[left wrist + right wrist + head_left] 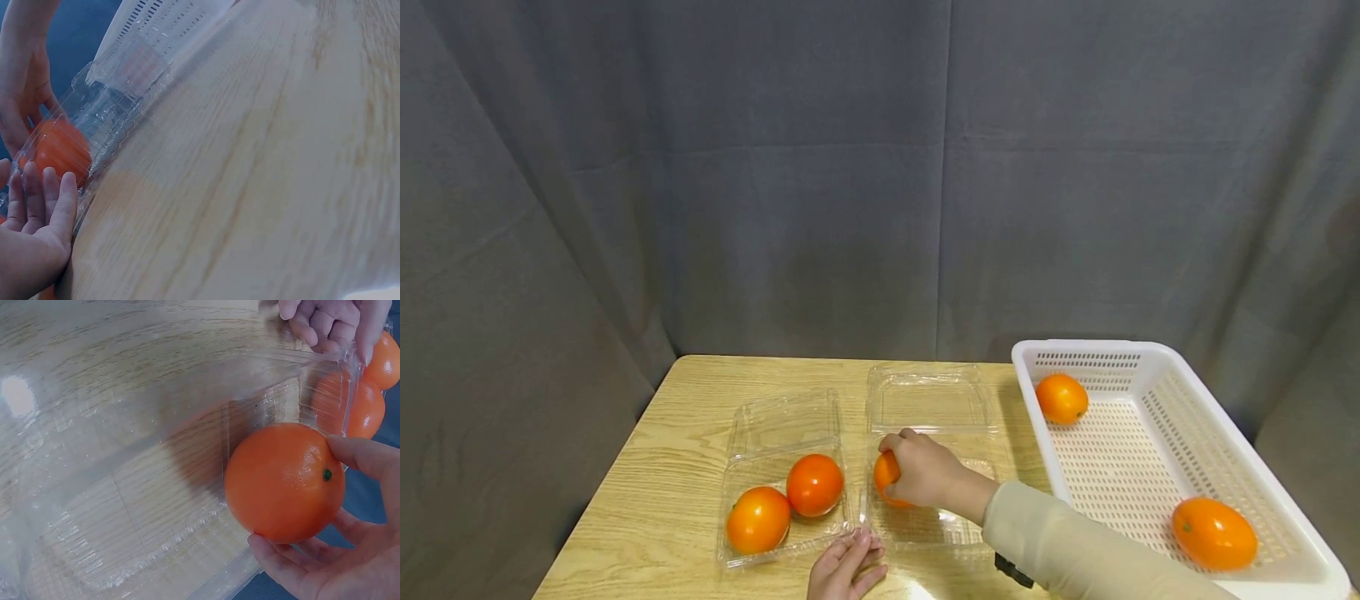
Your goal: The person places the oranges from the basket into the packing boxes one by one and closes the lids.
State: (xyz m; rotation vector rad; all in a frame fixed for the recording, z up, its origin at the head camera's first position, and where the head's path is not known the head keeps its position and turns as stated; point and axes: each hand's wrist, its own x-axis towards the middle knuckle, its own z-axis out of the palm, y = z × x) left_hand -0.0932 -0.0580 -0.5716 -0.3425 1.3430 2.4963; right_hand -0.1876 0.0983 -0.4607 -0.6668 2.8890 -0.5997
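Note:
My right hand [925,471] grips an orange [281,484], its thumb and fingers around the fruit's sides. The orange is in the left part of an open clear plastic clamshell container [932,400]. My left hand [847,569] is at the near edges, where this container meets a second one [786,425]. Thumb and fingers pinch the clear rim there. In the left wrist view the left fingers [53,194] lie along the plastic wall. Inside the second container sit two more oranges, one at the front left [758,520] and one at the right [815,485].
A white perforated basket [1037,433] stands at the right of the wooden table [647,475]. It holds one orange [1062,398] at the back left and another [1214,534] at the front right. Both container lids lie open toward the back. A grey curtain [805,183] hangs behind.

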